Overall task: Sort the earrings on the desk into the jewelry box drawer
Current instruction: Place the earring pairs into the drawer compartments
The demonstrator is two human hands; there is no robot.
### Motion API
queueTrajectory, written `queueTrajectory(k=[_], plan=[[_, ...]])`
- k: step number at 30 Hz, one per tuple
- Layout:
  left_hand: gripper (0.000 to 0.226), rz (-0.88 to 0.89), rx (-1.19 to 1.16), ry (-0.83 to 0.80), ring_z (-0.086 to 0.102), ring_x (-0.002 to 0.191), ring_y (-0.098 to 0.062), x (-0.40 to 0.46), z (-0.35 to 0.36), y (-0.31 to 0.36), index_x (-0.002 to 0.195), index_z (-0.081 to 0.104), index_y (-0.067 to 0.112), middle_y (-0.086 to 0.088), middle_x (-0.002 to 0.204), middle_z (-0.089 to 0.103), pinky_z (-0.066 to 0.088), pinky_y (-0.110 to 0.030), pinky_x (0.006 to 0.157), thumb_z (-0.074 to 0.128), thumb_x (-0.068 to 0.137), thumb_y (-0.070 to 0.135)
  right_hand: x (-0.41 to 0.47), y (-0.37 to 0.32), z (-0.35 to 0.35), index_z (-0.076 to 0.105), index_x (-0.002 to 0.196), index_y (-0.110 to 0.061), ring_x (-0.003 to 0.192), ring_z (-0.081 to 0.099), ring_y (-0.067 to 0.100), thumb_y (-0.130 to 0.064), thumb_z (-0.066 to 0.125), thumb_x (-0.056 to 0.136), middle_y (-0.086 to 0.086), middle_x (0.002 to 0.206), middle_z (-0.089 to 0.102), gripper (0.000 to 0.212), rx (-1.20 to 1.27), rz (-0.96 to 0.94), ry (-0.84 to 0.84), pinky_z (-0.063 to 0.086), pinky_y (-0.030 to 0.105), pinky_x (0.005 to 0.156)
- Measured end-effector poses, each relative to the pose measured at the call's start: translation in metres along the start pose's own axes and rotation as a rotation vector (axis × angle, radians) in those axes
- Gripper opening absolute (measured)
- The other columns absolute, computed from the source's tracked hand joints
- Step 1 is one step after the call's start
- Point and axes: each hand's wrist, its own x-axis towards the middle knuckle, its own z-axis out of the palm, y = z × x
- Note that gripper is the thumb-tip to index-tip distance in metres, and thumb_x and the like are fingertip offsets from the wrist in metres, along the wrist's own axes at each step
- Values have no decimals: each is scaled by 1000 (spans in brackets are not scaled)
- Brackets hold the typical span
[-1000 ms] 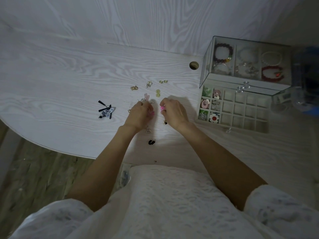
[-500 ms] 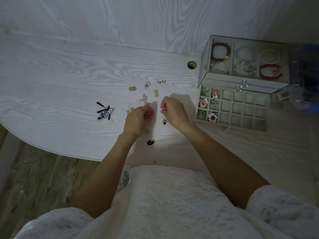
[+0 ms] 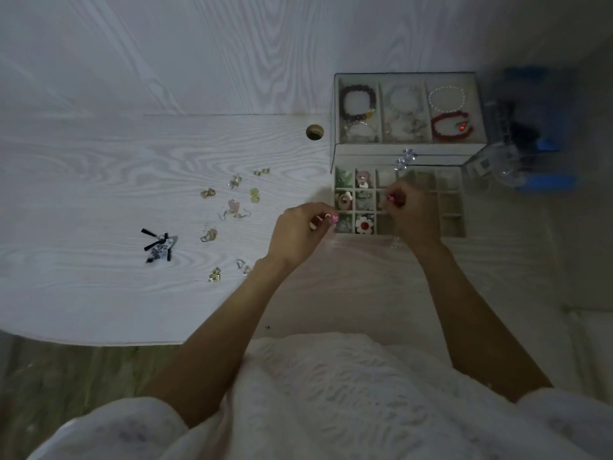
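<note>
Head view: the big white counter (image 3: 99, 180) fills most of the picture. At its back right stands the glass jewelry box (image 3: 406, 107) with bracelets in the top part. Its drawer (image 3: 451, 207) is pulled out in front, with lots of little square spaces; the ones on the left hold earrings.

The right hand (image 3: 409, 214) is over the drawer and pinches a tiny pink earring (image 3: 390, 198) in its fingertips. The left hand (image 3: 298, 234) is just beside the drawer's left edge and pinches the other pink earring (image 3: 333, 218).

More loose earrings (image 3: 234, 207) lie spread out on the counter, well apart from the box.

The earrings look very light, hard and small. They could slip or bend easily, I think. It seems best to pinch each one gently by its thicker part, not its thin hook.
</note>
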Motion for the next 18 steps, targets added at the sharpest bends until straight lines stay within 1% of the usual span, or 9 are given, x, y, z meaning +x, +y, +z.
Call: queueTrajectory(k=[2, 5, 8, 11, 13, 15, 18], plan=[[12, 18, -4, -1, 65, 72, -9, 11, 6, 9, 96, 68, 22, 3, 86, 73, 52, -24, 68, 65, 85, 21, 5, 0, 3, 65, 94, -2, 86, 61, 29, -3, 69, 77, 19, 96, 63, 18, -87, -61, -24, 44, 26, 72], [9, 20, -20, -7, 66, 74, -12, 30, 19, 23, 91, 66, 17, -1, 85, 73, 52, -23, 69, 68, 83, 19, 5, 5, 2, 63, 98, -3, 87, 59, 30, -2, 66, 78, 17, 107, 56, 21, -121, -119, 39, 50, 36, 77], [9, 23, -14, -39, 68, 79, -16, 46, 32, 33, 90, 68, 15, -4, 88, 74, 54, -25, 73, 69, 82, 18, -1, 18, 0, 65, 101, -5, 94, 57, 32, -10, 63, 85, 15, 108, 59, 17, -235, -136, 60, 46, 36, 78], [11, 13, -13, -72, 68, 85, -17, 58, 44, 41, 94, 70, 14, -5, 92, 74, 53, -26, 78, 67, 84, 18, -8, 27, 0, 70, 98, -11, 101, 53, 34, -18, 61, 87, 13, 110, 60, 16, -331, -167, 25, 46, 38, 80], [14, 20, 17, -91, 67, 87, -18, 64, 49, 44, 98, 70, 15, -6, 96, 73, 52, -27, 79, 64, 86, 18, -11, 28, 0, 71, 99, -14, 103, 51, 35, -19, 59, 88, 14, 113, 59, 17, -331, -186, 7, 47, 39, 83], [18, 40, 57, -114, 66, 90, -20, 69, 55, 47, 103, 70, 14, -8, 100, 72, 51, -25, 80, 62, 87, 15, -14, 28, -4, 68, 105, -12, 104, 52, 35, -16, 56, 89, 15, 112, 58, 21, -252, -164, 22, 47, 41, 85], [28, 100, 137, -132, 64, 95, -30, 70, 59, 47, 109, 67, 10, -15, 110, 66, 48, -30, 82, 59, 84, 2, -21, 25, -12, 65, 107, -9, 100, 54, 34, -15, 48, 87, 15, 105, 58, 27, -196, -148, 80, 49, 40, 81]])
